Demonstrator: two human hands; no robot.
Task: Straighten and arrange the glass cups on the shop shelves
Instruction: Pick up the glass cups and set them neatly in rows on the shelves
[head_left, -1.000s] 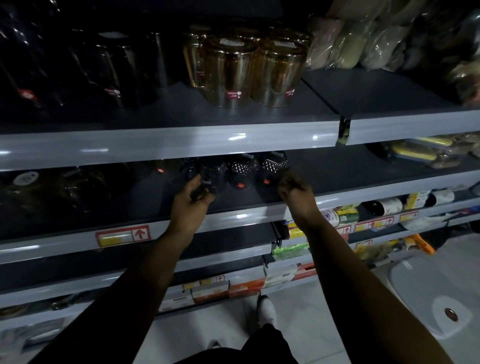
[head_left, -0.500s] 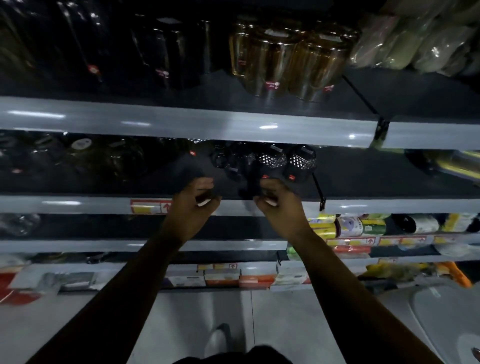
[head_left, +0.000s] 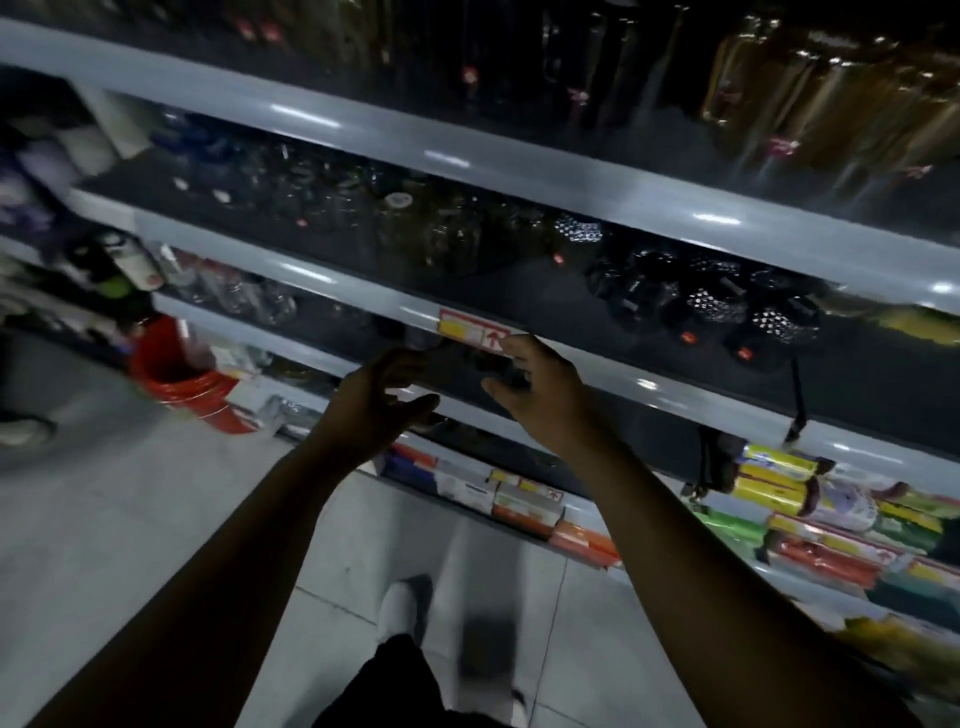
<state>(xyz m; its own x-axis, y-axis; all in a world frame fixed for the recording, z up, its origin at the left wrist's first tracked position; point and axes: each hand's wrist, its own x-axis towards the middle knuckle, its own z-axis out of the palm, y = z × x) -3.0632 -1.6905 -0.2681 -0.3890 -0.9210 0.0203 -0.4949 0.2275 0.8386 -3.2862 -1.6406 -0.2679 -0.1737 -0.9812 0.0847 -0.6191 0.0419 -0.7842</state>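
A dim shop aisle with grey shelves (head_left: 675, 391) slanting across the frame. The patterned glass cups (head_left: 727, 306) stand grouped at the right of the middle shelf. At centre the right hand (head_left: 540, 395) curls its fingers round a dark cup (head_left: 470, 366). The left hand (head_left: 374, 410) is half open beside it; whether it touches the cup I cannot tell. A red bucket (head_left: 182, 379) is at the left

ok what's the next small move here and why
Probably reach for the dark patterned cups, which look unevenly bunched: left hand and right hand hover by the price label on the shelf edge, left of them; blur hides any grip.
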